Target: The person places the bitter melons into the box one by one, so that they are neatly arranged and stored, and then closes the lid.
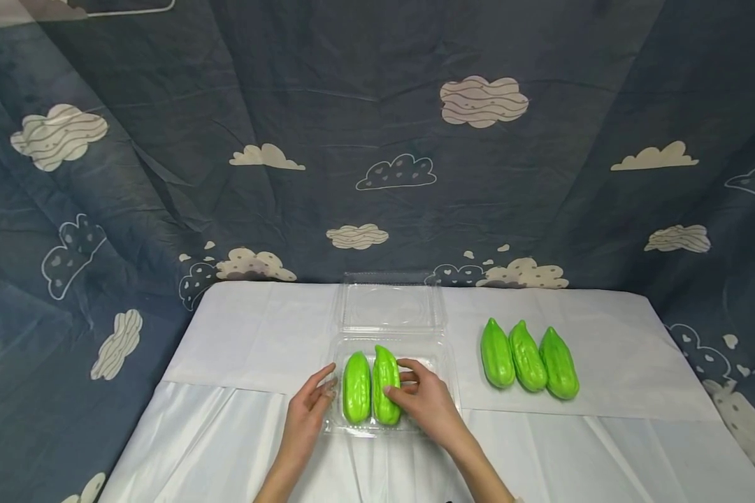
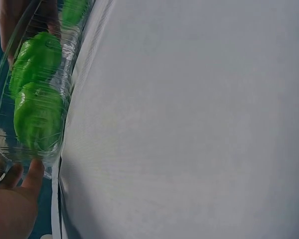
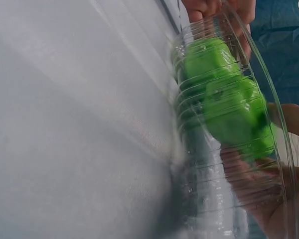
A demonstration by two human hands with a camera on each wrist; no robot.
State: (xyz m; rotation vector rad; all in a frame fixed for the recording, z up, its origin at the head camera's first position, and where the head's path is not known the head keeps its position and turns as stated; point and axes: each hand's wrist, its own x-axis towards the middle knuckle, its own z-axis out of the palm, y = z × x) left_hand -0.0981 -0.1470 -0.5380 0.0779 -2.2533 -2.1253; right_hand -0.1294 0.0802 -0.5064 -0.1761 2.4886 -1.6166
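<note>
A hinged clear plastic container lies with its lid raised at the back. Inside it, two bright green, ridged bitter melons stand side by side: a left bitter melon and a right bitter melon. My right hand pinches the right one, thumb on its near face and fingers at its right side. At the container's left wall, my left hand rests with loosely bent fingertips against the plastic. The left wrist view shows those fingers at the container's end, outside the wall.
Three more bitter melons lie in a row to the right of the container. The raised clear lid stands behind it, near the back edge of the white-covered table. A dark cloud-patterned cloth hangs behind.
</note>
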